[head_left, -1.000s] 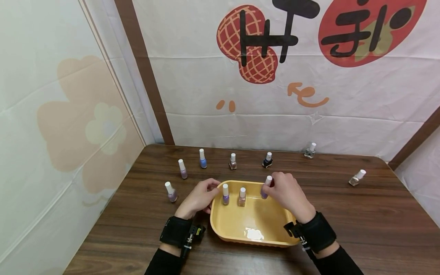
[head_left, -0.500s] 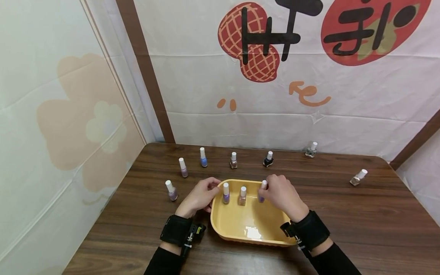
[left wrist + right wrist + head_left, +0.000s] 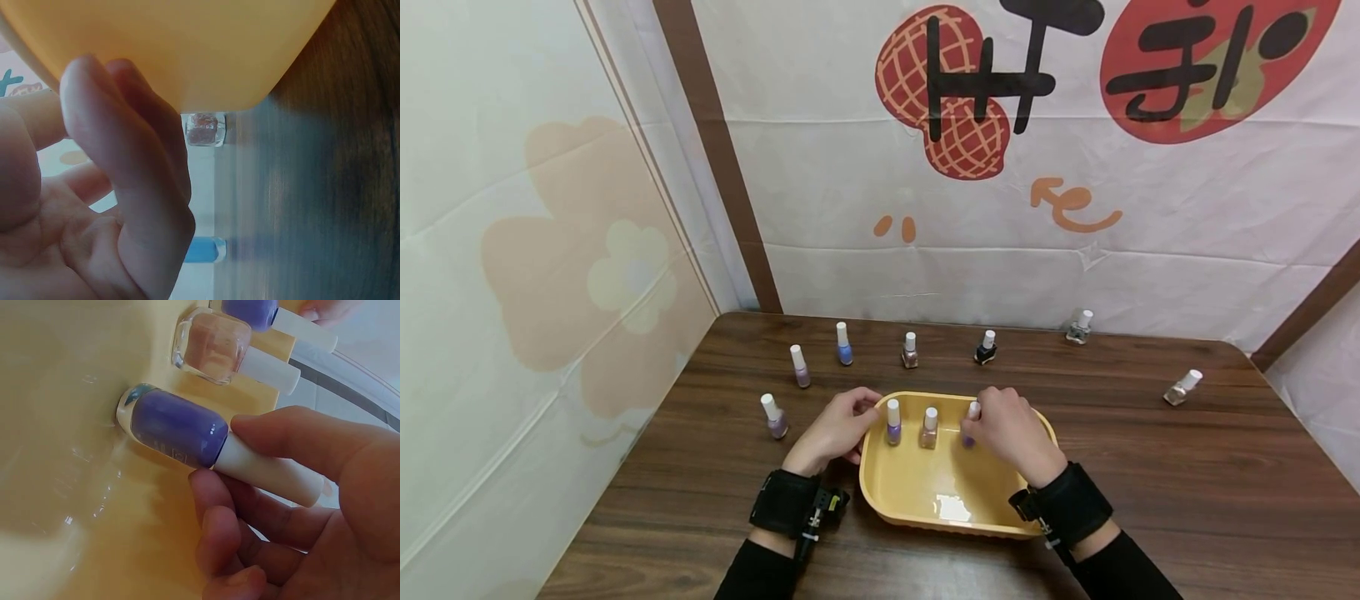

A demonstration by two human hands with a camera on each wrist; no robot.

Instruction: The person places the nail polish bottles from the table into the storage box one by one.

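My right hand (image 3: 1013,432) pinches the white cap of a purple nail polish bottle (image 3: 178,427) between thumb and fingers. That bottle stands in the yellow tray (image 3: 925,500), its base right at the tray floor in the right wrist view. To its left in the tray stand a peach nail polish bottle (image 3: 928,433) and another purple nail polish bottle (image 3: 892,427), both upright and white-capped. At the tray's back left corner my left hand (image 3: 835,432) grips the rim, its curled fingers (image 3: 125,150) against the outer wall.
Around the tray on the brown table (image 3: 700,508) stand several more bottles: two mauve ones (image 3: 777,423) at left, a blue one (image 3: 844,350), a brownish one (image 3: 910,354), a black one (image 3: 985,352), and two clear ones (image 3: 1180,390) at right. A printed curtain (image 3: 820,167) hangs behind.
My right hand has moved left and down with the purple nail polish bottle, from the tray's back right edge to beside the peach bottle. My left hand stays at the rim.
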